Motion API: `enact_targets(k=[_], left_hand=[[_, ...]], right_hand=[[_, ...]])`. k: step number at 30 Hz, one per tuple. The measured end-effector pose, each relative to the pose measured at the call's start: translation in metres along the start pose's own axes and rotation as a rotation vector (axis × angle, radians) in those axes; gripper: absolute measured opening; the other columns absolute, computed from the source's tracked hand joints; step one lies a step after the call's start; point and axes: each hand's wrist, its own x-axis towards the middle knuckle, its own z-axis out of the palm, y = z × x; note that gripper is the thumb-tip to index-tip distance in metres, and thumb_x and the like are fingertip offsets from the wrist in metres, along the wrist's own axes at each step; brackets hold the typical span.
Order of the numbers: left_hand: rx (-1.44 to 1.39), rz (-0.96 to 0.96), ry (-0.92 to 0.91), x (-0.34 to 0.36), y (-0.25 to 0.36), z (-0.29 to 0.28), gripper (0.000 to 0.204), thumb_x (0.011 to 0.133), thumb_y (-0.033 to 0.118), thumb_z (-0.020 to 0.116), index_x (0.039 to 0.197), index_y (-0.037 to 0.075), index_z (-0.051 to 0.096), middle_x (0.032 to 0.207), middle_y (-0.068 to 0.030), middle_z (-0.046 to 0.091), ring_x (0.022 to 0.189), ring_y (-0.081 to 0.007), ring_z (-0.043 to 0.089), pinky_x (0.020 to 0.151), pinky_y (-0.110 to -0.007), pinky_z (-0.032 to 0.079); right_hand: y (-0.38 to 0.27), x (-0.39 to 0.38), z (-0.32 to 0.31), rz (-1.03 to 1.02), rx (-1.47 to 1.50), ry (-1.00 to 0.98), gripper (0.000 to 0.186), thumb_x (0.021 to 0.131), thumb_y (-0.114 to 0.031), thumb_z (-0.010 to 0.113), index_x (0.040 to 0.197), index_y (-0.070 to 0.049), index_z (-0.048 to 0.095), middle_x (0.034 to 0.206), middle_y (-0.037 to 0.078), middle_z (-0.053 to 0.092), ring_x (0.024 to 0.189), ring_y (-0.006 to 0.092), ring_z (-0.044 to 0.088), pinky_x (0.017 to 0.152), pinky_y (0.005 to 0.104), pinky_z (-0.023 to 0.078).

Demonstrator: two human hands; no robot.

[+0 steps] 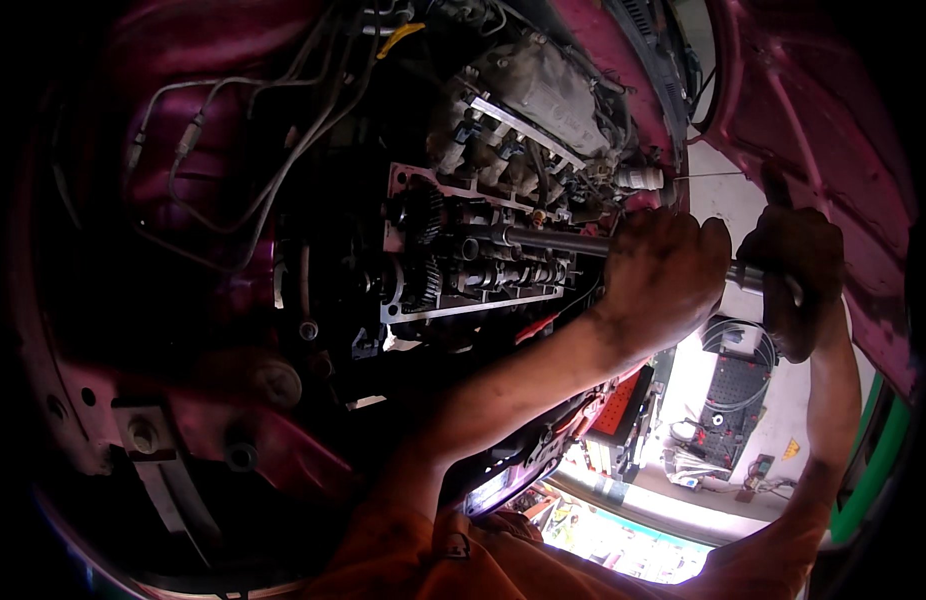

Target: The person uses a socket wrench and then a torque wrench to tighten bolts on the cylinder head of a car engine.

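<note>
A long metal socket extension bar (563,241) reaches from the right into the open engine, its left end down among the camshafts (503,276). My left hand (668,265) is closed round the bar's shaft. Farther right, my right hand (798,260) is closed round the bar's outer end; a shiny metal part shows between the two hands. Whether a cross handle sits inside my right hand is hidden by the fingers. Beneath the bar, the cylinder head (468,308) lies uncovered, with two toothed cam gears (419,215) at its left end. Both hands look stained with dark grease.
A grey intake manifold (553,95) and fuel rail stand behind the head. Bent metal pipes (273,185) run at the left. The raised pink hood (813,130) rises at the right. A red-and-black case (618,405) and a coiled cable (738,370) lie beyond the car.
</note>
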Motion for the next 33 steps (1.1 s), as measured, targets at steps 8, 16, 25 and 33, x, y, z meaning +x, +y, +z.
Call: enact_targets(k=[8,16,25,33], left_hand=[[0.057,0.035,0.098,-0.005,0.005,0.003,0.017,0.063,0.008,0.06,0.065,0.011,0.044,0.063,-0.0061,0.043,0.06,-0.0221,0.048,0.057,-0.039,0.037],[0.17,0.021,0.042,-0.007,-0.018,-0.004,0.016,0.062,0.012,0.06,0.065,0.011,0.045,0.063,-0.005,0.042,0.06,-0.0213,0.047,0.055,-0.038,0.037],[0.073,-0.029,0.046,-0.008,0.0,0.004,0.014,0.061,0.011,0.064,0.067,0.01,0.051,0.061,-0.0053,0.047,0.059,-0.0223,0.052,0.055,-0.039,0.04],[-0.051,-0.101,-0.206,-0.012,0.013,0.008,0.014,0.061,0.014,0.064,0.067,0.01,0.051,0.064,-0.0069,0.049,0.064,-0.0243,0.053,0.059,-0.04,0.041]], right_hand=[[-0.025,-0.007,-0.003,0.529,0.189,-0.098,0.018,0.073,-0.011,0.049,0.081,0.003,0.056,0.059,0.012,0.046,0.047,0.0207,0.046,0.046,0.0323,0.034],[0.016,0.019,0.013,-0.262,0.007,-0.073,0.026,0.053,-0.013,0.055,0.076,0.0,0.057,0.056,0.008,0.043,0.042,0.0218,0.04,0.042,0.0354,0.029],[-0.013,-0.006,0.007,0.639,0.367,-0.079,0.024,0.08,-0.019,0.044,0.072,0.002,0.053,0.056,0.008,0.043,0.041,0.0145,0.042,0.041,0.0312,0.032],[-0.009,0.002,-0.004,-0.255,-0.177,-0.098,0.015,0.066,-0.011,0.049,0.075,-0.001,0.055,0.058,0.011,0.044,0.044,0.0267,0.044,0.043,0.0368,0.031]])
